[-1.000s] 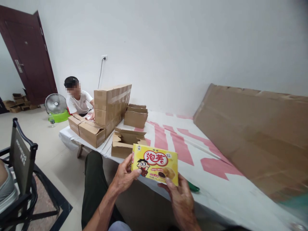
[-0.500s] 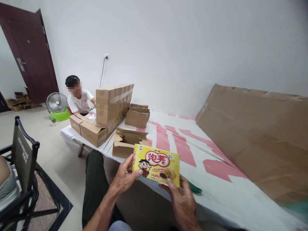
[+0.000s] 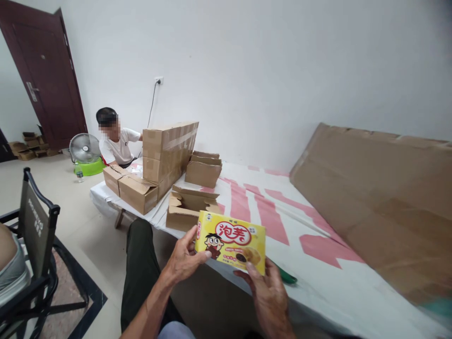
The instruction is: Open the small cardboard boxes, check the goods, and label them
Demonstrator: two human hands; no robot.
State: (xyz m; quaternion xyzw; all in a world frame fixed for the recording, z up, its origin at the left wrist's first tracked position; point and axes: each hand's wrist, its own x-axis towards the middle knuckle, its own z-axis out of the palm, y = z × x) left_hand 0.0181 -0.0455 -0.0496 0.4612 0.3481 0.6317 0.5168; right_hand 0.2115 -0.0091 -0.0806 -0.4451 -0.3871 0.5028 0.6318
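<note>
A yellow snack box [image 3: 231,241] with red lettering and a cartoon face is held up at the table's near edge, its printed front towards me. My left hand [image 3: 185,256] grips its left end, thumb on the front. Around the lower right corner, my right hand [image 3: 266,285] is closed with its thumb on the front too. Just behind the snack box stands an open cardboard box [image 3: 181,219] with raised flaps. Part of a green object [image 3: 287,277] shows on the table beside my right hand; the rest is hidden.
Stacked taped cartons [image 3: 169,150] and a low carton [image 3: 132,190] stand at the table's left. Another open carton [image 3: 203,172] is behind. A large cardboard sheet [image 3: 370,202] leans at right. A person [image 3: 118,141] sits beyond the cartons. A folding chair [image 3: 37,221] is at left.
The view has shifted very slightly. Both hands keep their hold on the snack box, which stays nearly in place. The other person's arm has lifted a little.
</note>
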